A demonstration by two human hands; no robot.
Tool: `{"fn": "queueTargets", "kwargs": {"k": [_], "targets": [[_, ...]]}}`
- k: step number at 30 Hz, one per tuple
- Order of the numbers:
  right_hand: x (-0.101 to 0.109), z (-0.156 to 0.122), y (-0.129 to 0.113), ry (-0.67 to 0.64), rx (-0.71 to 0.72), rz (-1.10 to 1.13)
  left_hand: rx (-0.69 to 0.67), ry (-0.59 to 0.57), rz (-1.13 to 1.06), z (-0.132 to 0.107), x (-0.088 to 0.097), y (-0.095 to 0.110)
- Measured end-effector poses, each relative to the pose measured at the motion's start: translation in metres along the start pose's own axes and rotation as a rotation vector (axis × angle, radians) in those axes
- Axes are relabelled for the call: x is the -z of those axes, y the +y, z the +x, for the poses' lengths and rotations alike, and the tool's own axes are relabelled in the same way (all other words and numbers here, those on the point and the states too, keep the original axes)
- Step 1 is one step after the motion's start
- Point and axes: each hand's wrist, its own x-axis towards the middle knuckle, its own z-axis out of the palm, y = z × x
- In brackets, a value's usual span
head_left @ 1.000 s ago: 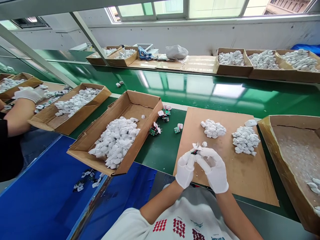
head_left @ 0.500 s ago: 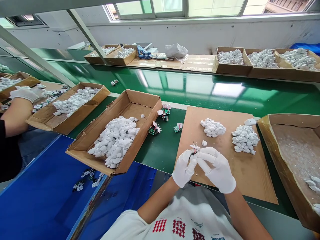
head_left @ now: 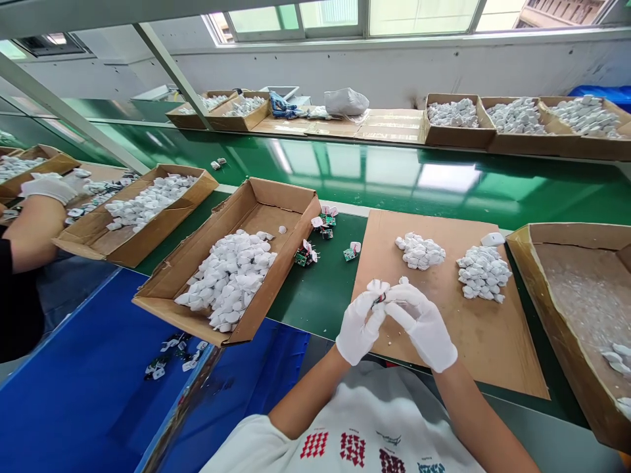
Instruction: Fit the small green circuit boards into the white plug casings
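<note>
My left hand (head_left: 357,326), in a white glove, pinches a small plug part (head_left: 379,299) with dark and red wires. Its prongs and the rest of its body are mostly covered by fingers. My right hand (head_left: 422,326), also gloved, closes its fingertips on the same part from the right. Both hands are over the near left area of a cardboard sheet (head_left: 473,348). Just beyond them lies a pile of small white pieces (head_left: 420,251), and a second white pile (head_left: 484,274) is farther right. Left of the sheet are loose circuit boards with white plug ends (head_left: 351,251).
A cardboard box (head_left: 197,322) of white shells stands to the left, with another filled box (head_left: 93,244) past it. At far left a co-worker's gloved hand (head_left: 49,188) reaches among parts. An open box (head_left: 552,322) borders the right side. Behind runs a green belt (head_left: 345,171).
Both hands have turned the plug part, and the prongs that showed before are now hidden. My hands have shifted slightly left and away from me. The piles look unchanged.
</note>
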Motion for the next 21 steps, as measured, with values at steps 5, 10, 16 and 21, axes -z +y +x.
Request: {"fn": "queueTargets", "kwargs": {"k": [5, 10, 16, 21], "targets": [[0.000, -0.003, 0.016, 0.058, 0.126, -0.005, 0.359, 0.028, -0.416, -0.003, -0.003, 0.013], [-0.007, -0.002, 0.003, 0.033, 0.000, 0.173, 0.269, 0.010, -0.333, -0.004, -0.003, 0.015], [0.002, -0.007, 0.005, 0.052, 0.244, -0.079, 0.339, 0.007, -0.369, -0.003, -0.003, 0.019], [0.007, -0.006, 0.016, 0.101, 0.602, -0.502, 0.479, -0.032, -0.610, -0.002, -0.007, 0.017]]}}
